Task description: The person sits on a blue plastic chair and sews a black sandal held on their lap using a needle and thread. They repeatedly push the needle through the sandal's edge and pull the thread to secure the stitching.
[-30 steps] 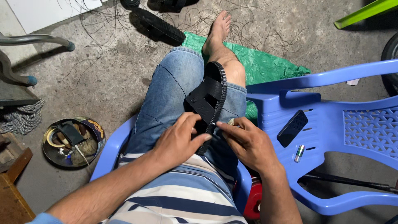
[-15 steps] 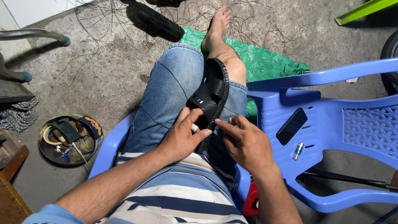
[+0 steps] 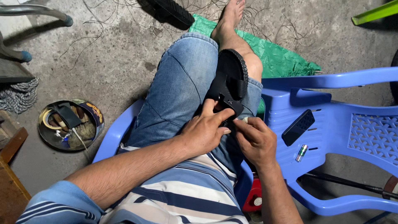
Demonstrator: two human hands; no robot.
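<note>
A black sandal (image 3: 230, 81) lies sole-edge up between my thighs, resting on my denim shorts. My left hand (image 3: 204, 130) grips the near end of the sandal, fingers wrapped over its strap. My right hand (image 3: 253, 139) pinches at the sandal's near edge, fingertips against the strap next to my left thumb. Whether it holds a small tool or thread is hidden by the fingers.
A blue plastic chair (image 3: 340, 132) stands to my right, with a black phone (image 3: 298, 127) and a small battery (image 3: 301, 152) on its seat. A round tin of tools (image 3: 68, 123) sits on the concrete floor at left. A green sheet (image 3: 273, 52) lies under my bare foot (image 3: 230, 16).
My hands stay at the sandal's near end; my right hand has shifted slightly and its fingers have closed in on the strap. The camera view has tilted a little.
</note>
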